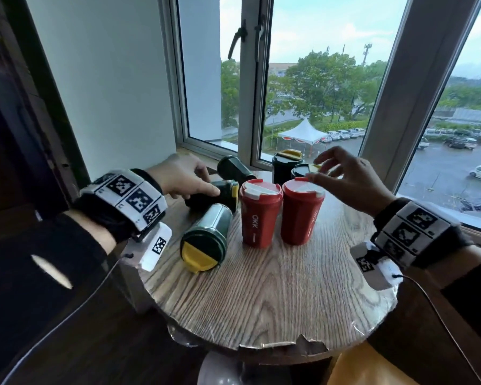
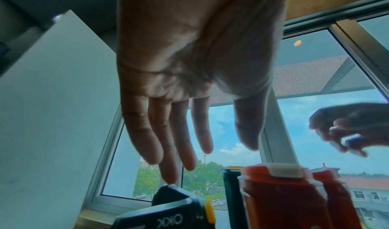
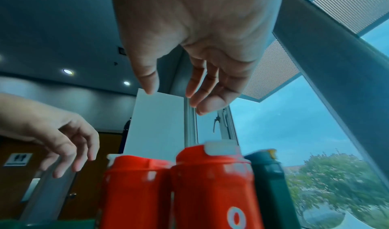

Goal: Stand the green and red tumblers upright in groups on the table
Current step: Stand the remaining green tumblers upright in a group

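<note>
Head view. We see two red tumblers [image 1: 281, 213] standing upright side by side at the middle of the round tabletop [image 1: 275, 295], and two green tumblers [image 1: 288, 165] upright just behind them, near the window. Three more green ones lie on their sides to the left: one nearest us with its yellow lid [image 1: 199, 257] facing forward, one behind it [image 1: 214, 194], one by the sill [image 1: 233, 168]. Our left hand [image 1: 178, 176] reaches over the middle lying tumbler, fingers extended and touching its body, not wrapped round it. Our right hand [image 1: 350, 184] hovers above the right red tumbler's lid, fingers loosely spread, grasping nothing.

Left wrist view. The fingers [image 2: 168, 149] hang straight; one fingertip meets the dark green tumbler [image 2: 168, 212] marked OKK.

Right wrist view. The thumb and fingers [image 3: 202, 89] are apart above the red lids, released.

We judge the red group done and the green group half done; the next move calls for closing the left fingers round the lying tumbler, tipping it upright and setting it beside the standing green pair.
</note>
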